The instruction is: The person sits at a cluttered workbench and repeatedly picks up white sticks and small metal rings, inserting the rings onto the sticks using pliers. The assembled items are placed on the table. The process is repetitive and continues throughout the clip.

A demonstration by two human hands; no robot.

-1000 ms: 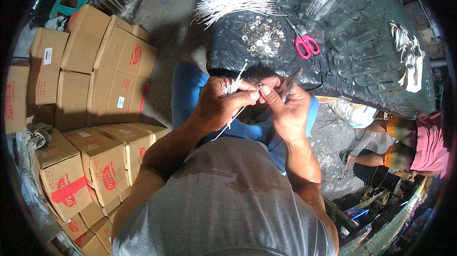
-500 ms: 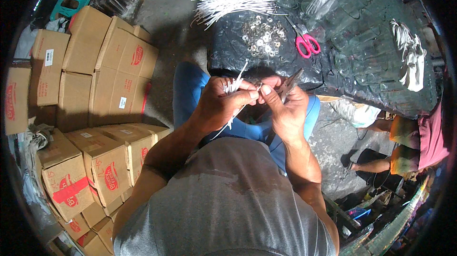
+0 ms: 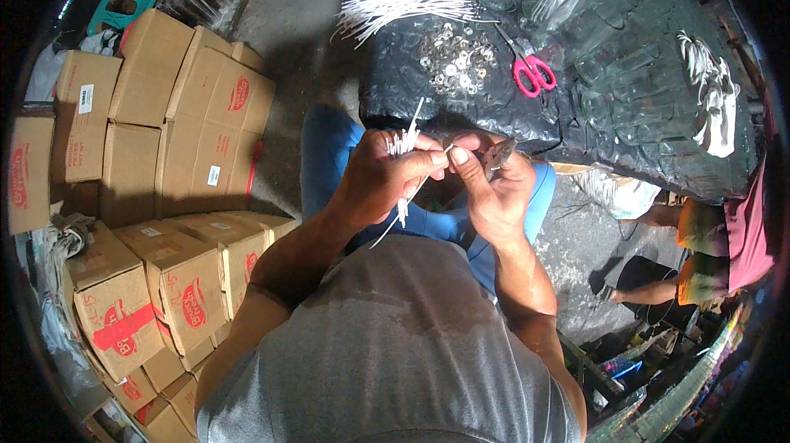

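Observation:
My left hand [image 3: 369, 184] is closed round a small bunch of white candle wicks [image 3: 401, 145], whose ends stick out above and below the fist. My right hand [image 3: 499, 200] has pliers [image 3: 501, 151] tucked in it, jaws pointing up and away. The thumbs and fingertips of both hands meet at the tip of one wick; what small part sits there is mostly hidden. Beyond the hands, a heap of small round metal tabs [image 3: 457, 62] lies on the black-covered table [image 3: 387, 101]. Pink-handled scissors [image 3: 533, 74] rest right of the heap.
A larger pile of white wicks [image 3: 407, 0] lies at the table's far left. Clear glasses [image 3: 625, 105] and white cloth gloves [image 3: 709, 101] are at the right. Cardboard boxes [image 3: 206, 101] are stacked on my left. Another person's leg [image 3: 650, 289] shows at right.
The pliers have turned slightly in my right hand, and the bunch of wicks has tilted a little. Both hands stay together in nearly the same place.

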